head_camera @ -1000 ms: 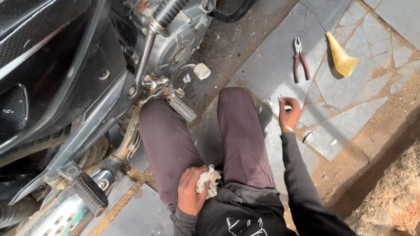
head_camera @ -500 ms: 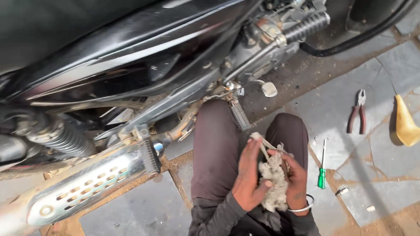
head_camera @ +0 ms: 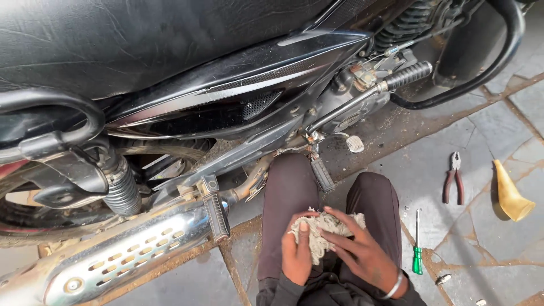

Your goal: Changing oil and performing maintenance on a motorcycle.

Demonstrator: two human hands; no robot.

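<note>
Black motorcycle (head_camera: 187,68) left; pliers (head_camera: 453,180), yellow funnel (head_camera: 510,198), green screwdriver (head_camera: 417,252) on paving right.

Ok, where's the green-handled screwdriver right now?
The screwdriver lies on the stone paving to the person's right, just beside the right knee, with the red-handled pliers beyond it.
</note>
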